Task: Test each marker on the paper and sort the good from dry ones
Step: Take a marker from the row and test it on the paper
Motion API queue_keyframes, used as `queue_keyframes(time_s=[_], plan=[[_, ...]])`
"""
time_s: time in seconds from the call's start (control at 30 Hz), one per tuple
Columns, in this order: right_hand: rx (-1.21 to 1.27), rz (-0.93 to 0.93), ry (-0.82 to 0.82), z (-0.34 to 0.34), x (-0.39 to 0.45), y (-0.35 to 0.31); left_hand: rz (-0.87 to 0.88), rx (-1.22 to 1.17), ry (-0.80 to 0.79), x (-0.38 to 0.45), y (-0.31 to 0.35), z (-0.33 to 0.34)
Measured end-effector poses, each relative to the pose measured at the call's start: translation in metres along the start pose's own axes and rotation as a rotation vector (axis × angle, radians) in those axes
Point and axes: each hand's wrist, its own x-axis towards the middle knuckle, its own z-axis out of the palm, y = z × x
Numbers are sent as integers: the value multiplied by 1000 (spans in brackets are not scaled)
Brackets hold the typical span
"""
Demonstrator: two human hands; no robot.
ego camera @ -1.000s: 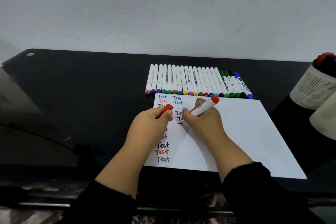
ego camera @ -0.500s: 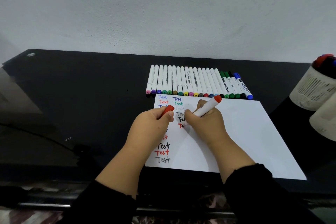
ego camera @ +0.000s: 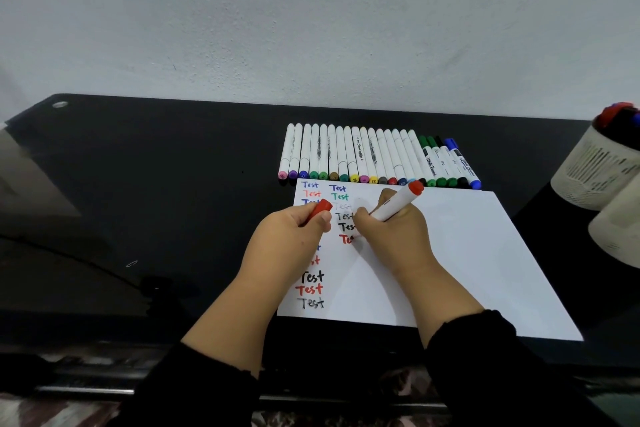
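Observation:
A white sheet of paper point(ego camera: 450, 253) lies on the black table, with two columns of the word "Test" in blue, red, green, grey and black. My right hand point(ego camera: 391, 236) grips a white marker with a red end point(ego camera: 398, 203), its tip down on the paper beside fresh red letters. My left hand point(ego camera: 287, 239) pinches the marker's red cap point(ego camera: 320, 209) just left of it and covers part of the first column. A row of several white markers point(ego camera: 374, 158) with coloured ends lies side by side past the paper's far edge.
The glossy black table point(ego camera: 156, 184) stretches to the left and stands against a pale wall. At the right edge a white cup point(ego camera: 595, 166) holds more markers, and a second white container point(ego camera: 620, 229) stands in front of it.
My right hand has shifted slightly right along the line, and more red letters show beside it. My left hand with the cap has stayed still.

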Motion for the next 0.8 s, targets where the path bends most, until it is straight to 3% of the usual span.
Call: queue_keyframes(time_s=[0.6,0.8], plan=[[44,52,24,-2,-1,-2,-28,37,-7,3,0,4],[217,148,61,-7,1,-4,-21,50,-34,-2,6,6]])
